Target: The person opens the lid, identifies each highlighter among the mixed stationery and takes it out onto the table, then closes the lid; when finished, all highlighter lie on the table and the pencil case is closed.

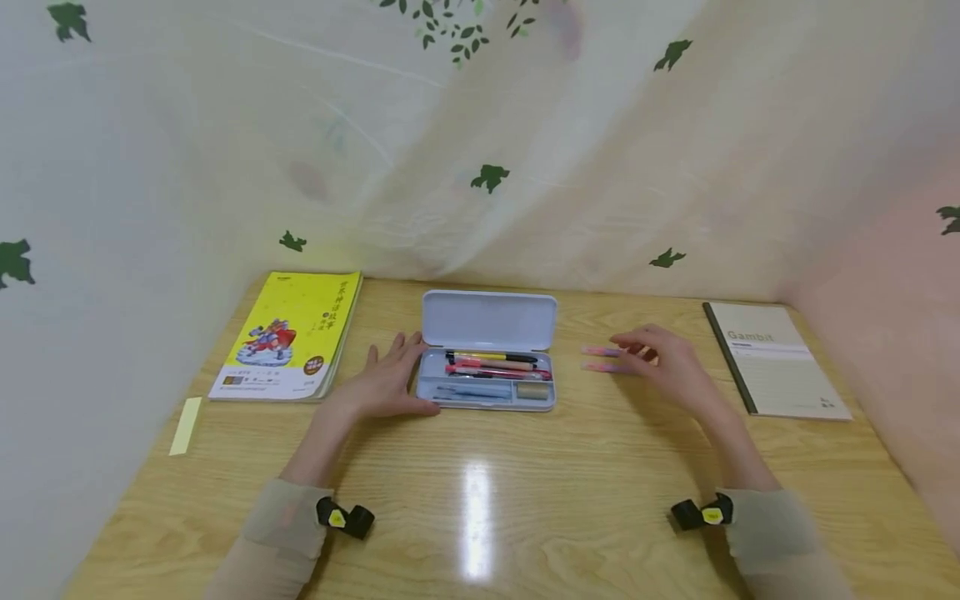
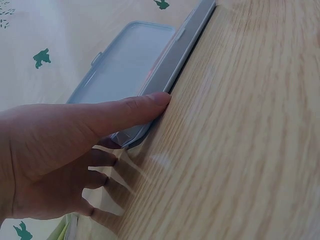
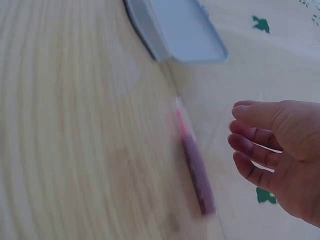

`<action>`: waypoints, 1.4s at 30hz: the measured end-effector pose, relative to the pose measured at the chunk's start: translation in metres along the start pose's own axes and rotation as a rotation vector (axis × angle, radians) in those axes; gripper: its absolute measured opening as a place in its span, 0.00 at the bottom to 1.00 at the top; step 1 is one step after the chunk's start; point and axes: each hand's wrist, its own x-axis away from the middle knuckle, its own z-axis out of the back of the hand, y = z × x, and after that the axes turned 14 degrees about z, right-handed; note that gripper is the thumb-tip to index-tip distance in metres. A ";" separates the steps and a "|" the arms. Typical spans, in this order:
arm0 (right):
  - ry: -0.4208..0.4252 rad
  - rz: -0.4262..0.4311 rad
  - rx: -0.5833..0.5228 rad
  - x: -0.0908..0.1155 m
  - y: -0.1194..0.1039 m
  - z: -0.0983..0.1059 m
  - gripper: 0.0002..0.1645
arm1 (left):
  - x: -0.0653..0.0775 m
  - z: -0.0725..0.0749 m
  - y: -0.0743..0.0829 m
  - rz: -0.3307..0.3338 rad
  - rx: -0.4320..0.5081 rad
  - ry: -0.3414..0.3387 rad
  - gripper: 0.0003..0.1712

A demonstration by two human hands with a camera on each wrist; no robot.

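Note:
An open pale blue pencil case stands at the middle of the table, its lid tipped back. Several pens and a small tan block lie in its compartments. My left hand is at the case's left end, thumb along the front wall and the other fingers spread. To the right of the case lie two pink-and-purple pens; one pen shows in the right wrist view. Over their right ends hovers my right hand, fingers loosely bent and holding nothing.
A yellow book lies at the left, with a pale yellow strip near its front corner. At the right lies a notebook with a dark spine. A white curtain hangs along the table's back edge.

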 end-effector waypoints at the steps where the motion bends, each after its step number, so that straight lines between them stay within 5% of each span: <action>1: 0.007 0.004 -0.011 -0.004 -0.004 -0.002 0.16 | 0.000 0.000 0.000 -0.001 0.004 -0.001 0.61; 14: 0.020 0.044 -0.232 -0.051 -0.057 -0.038 0.17 | 0.002 0.001 0.001 -0.001 0.004 0.003 0.61; 24: -0.034 0.070 -0.327 -0.074 -0.075 -0.066 0.20 | 0.001 0.001 -0.002 -0.006 -0.002 0.011 0.61; 42: -0.144 0.096 -0.198 -0.072 -0.080 -0.089 0.17 | 0.001 0.000 -0.001 -0.014 -0.008 0.013 0.62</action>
